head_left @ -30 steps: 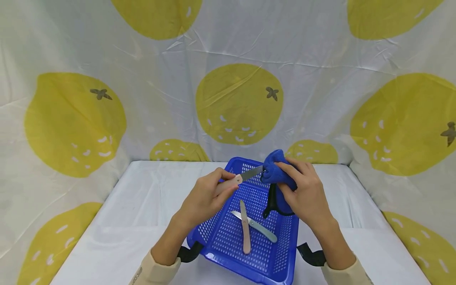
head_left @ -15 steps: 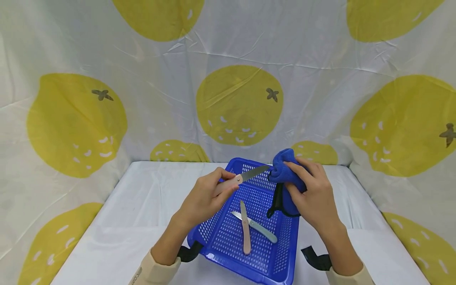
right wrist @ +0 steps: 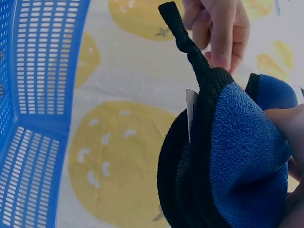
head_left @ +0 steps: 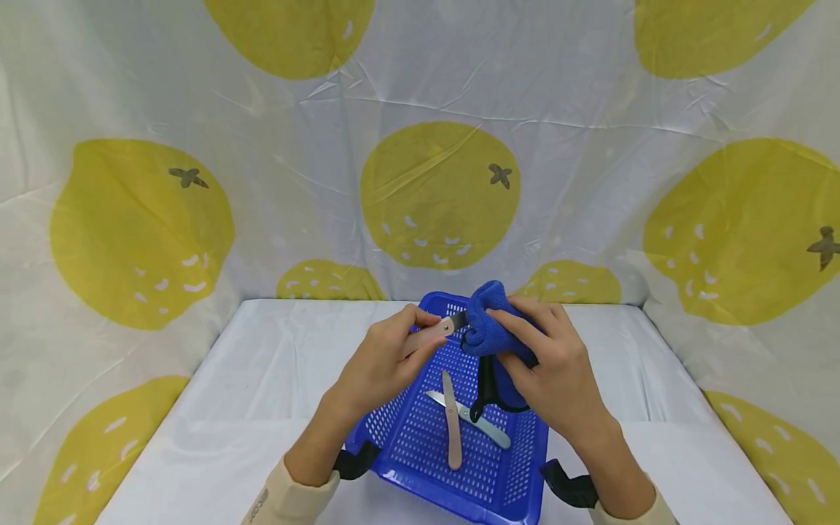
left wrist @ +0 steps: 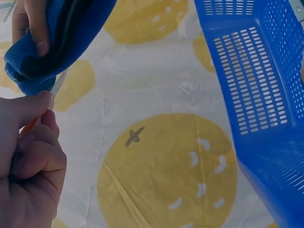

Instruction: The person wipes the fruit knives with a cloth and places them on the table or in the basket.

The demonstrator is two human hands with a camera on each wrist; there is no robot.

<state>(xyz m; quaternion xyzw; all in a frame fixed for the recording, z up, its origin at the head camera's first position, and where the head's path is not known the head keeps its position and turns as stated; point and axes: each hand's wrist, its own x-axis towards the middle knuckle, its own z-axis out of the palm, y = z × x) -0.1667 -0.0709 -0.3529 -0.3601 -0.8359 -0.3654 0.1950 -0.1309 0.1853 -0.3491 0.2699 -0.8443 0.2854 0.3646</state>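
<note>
My left hand (head_left: 387, 357) grips a knife (head_left: 428, 336) by its pale pink handle, above the basket. Most of the blade is hidden in a folded blue cloth (head_left: 491, 324); only a short stretch near the handle shows. That cloth, with black edging and a hanging loop, is pinched around the blade by my right hand (head_left: 554, 364). In the right wrist view the cloth (right wrist: 247, 156) hangs in folds beside the thumb. Below, inside the blue basket (head_left: 420, 477), a pink-handled knife (head_left: 453, 430) lies across a knife with a light green handle (head_left: 492, 433).
The perforated basket stands at an angle on a white-covered table (head_left: 289, 364). Behind it hangs a white curtain (head_left: 571, 197) printed with large yellow lemons. Black straps (head_left: 569, 485) are around both wrists.
My right hand first drew the cloth rightward to the blade's tip, then moved it back left toward the handle, covering most of the blade. The left hand has hardly moved.
</note>
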